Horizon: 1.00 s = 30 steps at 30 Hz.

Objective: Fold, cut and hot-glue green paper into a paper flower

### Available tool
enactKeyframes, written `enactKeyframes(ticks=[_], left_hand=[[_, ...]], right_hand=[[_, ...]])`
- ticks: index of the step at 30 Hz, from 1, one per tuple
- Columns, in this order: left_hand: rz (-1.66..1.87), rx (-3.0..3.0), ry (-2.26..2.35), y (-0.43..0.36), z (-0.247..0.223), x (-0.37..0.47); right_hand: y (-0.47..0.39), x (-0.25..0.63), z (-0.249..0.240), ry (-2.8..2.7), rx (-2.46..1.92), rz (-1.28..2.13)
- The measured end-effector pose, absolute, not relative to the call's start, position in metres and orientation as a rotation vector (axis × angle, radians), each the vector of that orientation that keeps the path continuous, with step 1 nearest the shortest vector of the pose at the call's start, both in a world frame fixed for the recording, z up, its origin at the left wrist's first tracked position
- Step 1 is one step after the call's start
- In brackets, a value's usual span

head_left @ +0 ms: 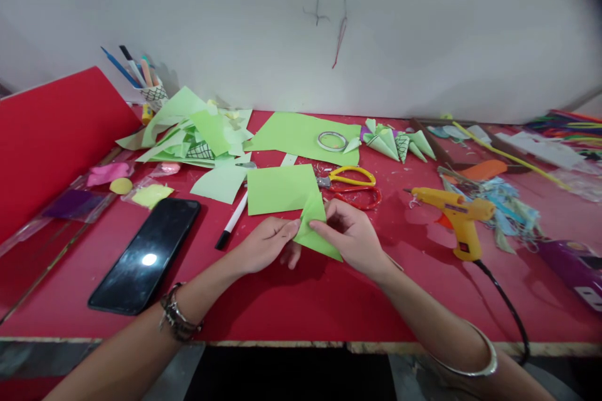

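Between my two hands, above the red table, is a piece of light green paper (320, 239) that looks bent or partly rolled. My left hand (270, 243) pinches its left edge between thumb and fingers. On the paper's right side, my right hand (350, 232) grips it, thumb on top and fingers behind. A flat green paper rectangle (277, 189) lies just beyond. Scissors (350, 177) with yellow and red handles rest behind my right hand. A white marker with a black cap (232, 222) lies beyond my left hand.
A black phone (145, 257) lies at left, and a yellow glue gun (454, 213) with its cord at right. Green paper scraps (202, 131), a tape roll (332, 141) on a green sheet and paper cones (385, 143) lie toward the wall. A pen cup (154, 95) stands back left.
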<state>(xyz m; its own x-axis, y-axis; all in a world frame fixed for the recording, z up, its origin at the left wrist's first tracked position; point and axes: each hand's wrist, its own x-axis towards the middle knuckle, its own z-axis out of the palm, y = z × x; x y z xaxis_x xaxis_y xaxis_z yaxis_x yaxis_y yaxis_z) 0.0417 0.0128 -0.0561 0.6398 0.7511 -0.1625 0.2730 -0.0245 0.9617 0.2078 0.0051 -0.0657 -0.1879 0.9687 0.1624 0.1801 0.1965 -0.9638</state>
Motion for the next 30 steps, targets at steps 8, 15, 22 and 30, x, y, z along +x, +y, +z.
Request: enactKeyframes(ticks=[8,15,22,30], left_hand=[[0.513,1.764,0.974,0.014,-0.062,0.043],[0.479,1.579,1.014,0.016,-0.065,0.043],[0.519,1.392,0.995,0.021,-0.067,0.041],[0.583,1.377,0.965,0.021,-0.063,0.041]], right_hand=[[0.006,0.208,-0.066,-1.617,-1.193,1.042],[0.006,0.208,-0.069,-1.570,-1.089,1.136],[0.007,0.211,-0.070,-1.712,-1.024,0.894],[0.008,0.214,-0.065,-1.946,-0.906,0.674]])
